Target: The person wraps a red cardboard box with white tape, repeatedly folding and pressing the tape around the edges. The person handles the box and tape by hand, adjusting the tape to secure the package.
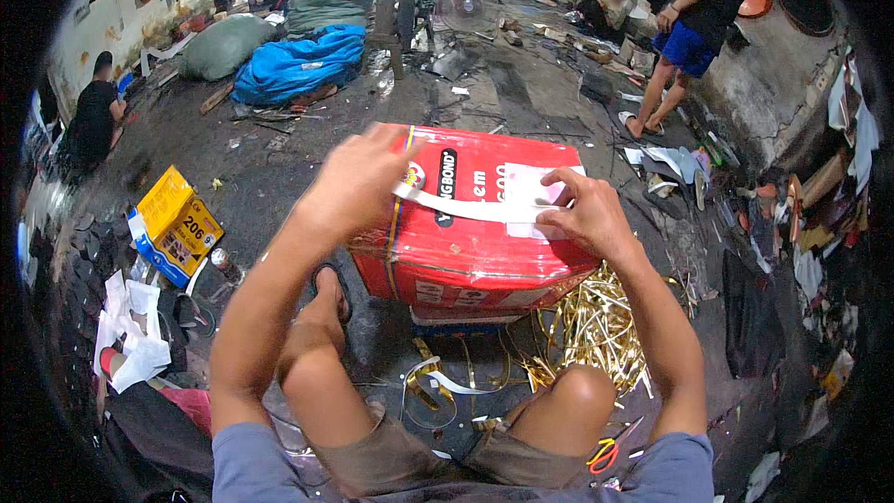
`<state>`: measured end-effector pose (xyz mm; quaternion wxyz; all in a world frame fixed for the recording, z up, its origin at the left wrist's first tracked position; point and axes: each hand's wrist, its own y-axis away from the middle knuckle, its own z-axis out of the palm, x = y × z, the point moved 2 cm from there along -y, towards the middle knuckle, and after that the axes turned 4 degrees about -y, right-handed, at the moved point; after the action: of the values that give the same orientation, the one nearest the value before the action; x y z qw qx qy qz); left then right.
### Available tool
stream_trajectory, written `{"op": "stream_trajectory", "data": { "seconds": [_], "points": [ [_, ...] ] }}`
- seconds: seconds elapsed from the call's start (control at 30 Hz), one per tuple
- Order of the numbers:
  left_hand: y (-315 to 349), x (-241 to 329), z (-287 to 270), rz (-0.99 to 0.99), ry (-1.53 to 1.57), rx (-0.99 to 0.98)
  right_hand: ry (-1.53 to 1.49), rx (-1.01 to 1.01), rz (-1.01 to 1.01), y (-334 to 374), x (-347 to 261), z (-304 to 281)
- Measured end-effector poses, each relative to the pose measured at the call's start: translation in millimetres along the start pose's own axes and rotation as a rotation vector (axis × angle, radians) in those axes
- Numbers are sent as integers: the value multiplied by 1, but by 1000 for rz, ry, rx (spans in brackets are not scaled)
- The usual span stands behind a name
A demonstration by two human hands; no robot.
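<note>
A large red cardboard box point(475, 265) sits between my knees. Across its top runs a narrow white strip point(466, 209), slightly curved. The strip's left end meets my left hand point(358, 172), which is smeared by motion over the box's left side, so its grip is unclear. At the strip's right end, my right hand point(596, 214) is closed with bent fingers, its thumb on the strip. Beneath that end lies a small white paper sheet point(526, 184) on the box top.
A heap of gold strips point(605, 326) lies right of the box, near orange-handled scissors point(603, 456). To the left are a yellow-and-blue carton point(175, 224) and white scraps point(135, 321). A blue sack point(298, 65) lies farther off. One person point(694, 19) stands back right; another point(93, 116) sits left.
</note>
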<state>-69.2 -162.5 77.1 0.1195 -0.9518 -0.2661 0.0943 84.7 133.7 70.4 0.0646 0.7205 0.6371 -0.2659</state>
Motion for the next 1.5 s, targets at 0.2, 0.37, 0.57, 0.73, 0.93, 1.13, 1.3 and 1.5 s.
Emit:
{"op": "stream_trajectory", "data": {
  "seconds": [0.2, 0.37, 0.57, 0.73, 0.93, 1.13, 1.3, 1.5],
  "points": [
    [-61, 123, 40, 124, 741, 417, -14, 42, -2, 6, 28, 4],
    [-98, 150, 61, 43, 1084, 188, 79, 104, -42, 13, 32, -9],
    [-103, 166, 71, 16, 910, 246, 84, 169, -166, 29, 47, -24],
    [-100, 158, 73, 15, 858, 286, 41, 151, -216, 36, 50, -24],
    [-103, 162, 77, 96, 925, 337, 53, 113, -306, 35, 51, -26],
    [-105, 160, 82, 83, 891, 289, 169, 31, -397, 35, 45, -28],
    [-100, 160, 84, 101, 861, 357, 4, -8, -309, 29, 48, -33],
    [-103, 165, 88, 134, 857, 433, -31, 136, -190, 37, 43, -24]
  ]
}}
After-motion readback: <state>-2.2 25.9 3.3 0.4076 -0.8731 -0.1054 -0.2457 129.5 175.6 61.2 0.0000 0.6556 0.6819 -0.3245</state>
